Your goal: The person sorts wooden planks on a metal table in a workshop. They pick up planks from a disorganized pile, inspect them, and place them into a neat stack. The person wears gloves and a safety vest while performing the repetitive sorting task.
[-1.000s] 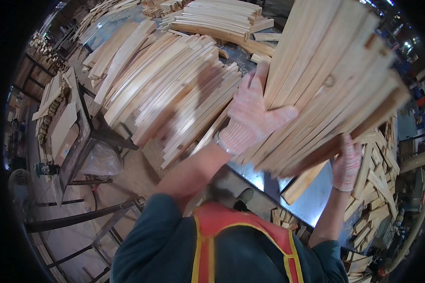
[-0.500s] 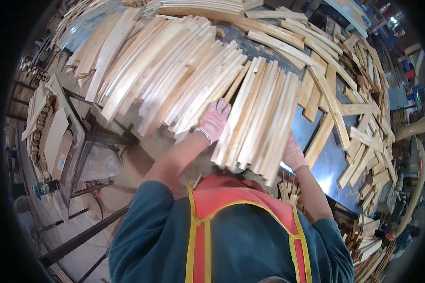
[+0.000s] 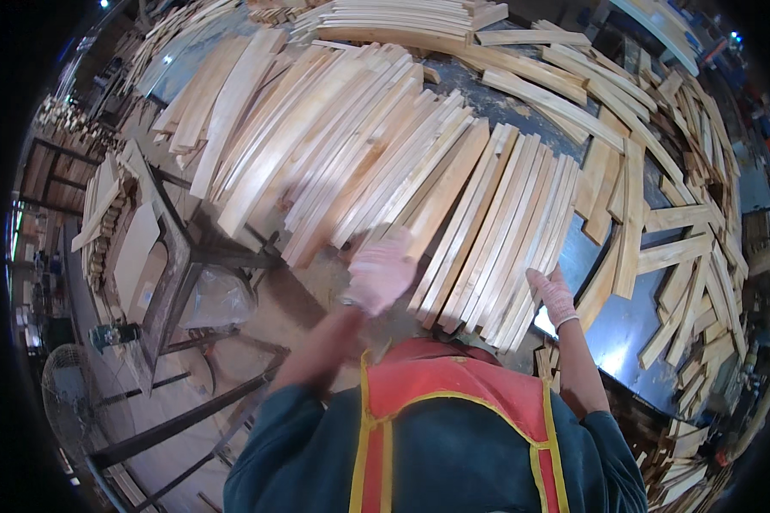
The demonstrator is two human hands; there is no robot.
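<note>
A row of pale wooden slats lies side by side in front of me, their near ends close to my chest. My right hand, in a pinkish-white glove, rests against the right edge of this row near its close end, fingers apart. Left of the row, a wider plank slants with a dark gap between it and the slats. At that plank's near end is my left hand, gloved too and smeared by motion; its grip does not show clearly. Further left, a larger batch of slats fans out.
Loose boards lie crisscrossed on the shiny dark tabletop at right. More strips are stacked at the far side. A dark metal frame stands at left, near a fan.
My left hand has drawn back toward me from the gap beside the slats. The wider plank now shows fully there. My right hand stays at the row's right edge. The view has shifted.
</note>
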